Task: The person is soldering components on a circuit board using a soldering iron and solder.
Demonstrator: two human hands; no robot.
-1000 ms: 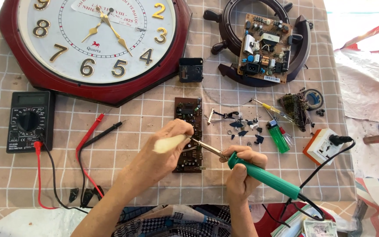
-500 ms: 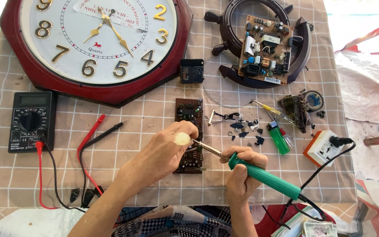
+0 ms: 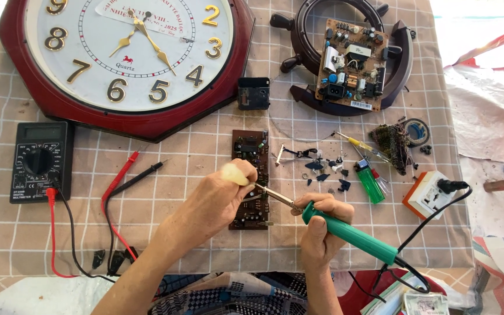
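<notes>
Both hands are seen low in the head view, over a brown circuit board (image 3: 250, 175) that lies on the checked cloth of the bench (image 3: 193, 245). Left hand (image 3: 220, 198): fingers curled shut around a pale, cream-coloured lump (image 3: 232, 173), held at the board's left edge, the hand resting partly over the board. Right hand (image 3: 322, 224): closed in a fist-like grip on the green handle of a soldering iron (image 3: 345, 233). The iron's metal tip is pointed up and to the left, and is brought to the board's right side, just beside the left fingers; whether contact is made cannot be told.

Board position: directly ahead of both hands, between them, below the small black clock movement (image 3: 253, 93). Its long axis runs away from the person, top to bottom in the picture. The left hand is the nearer, lying on it; the right is set off to the right, reaching in by the iron alone.

Board appearance: narrow, dark brown, rectangular, populated with small dark components and pale tracks; lower half partly hidden by the left hand.
</notes>
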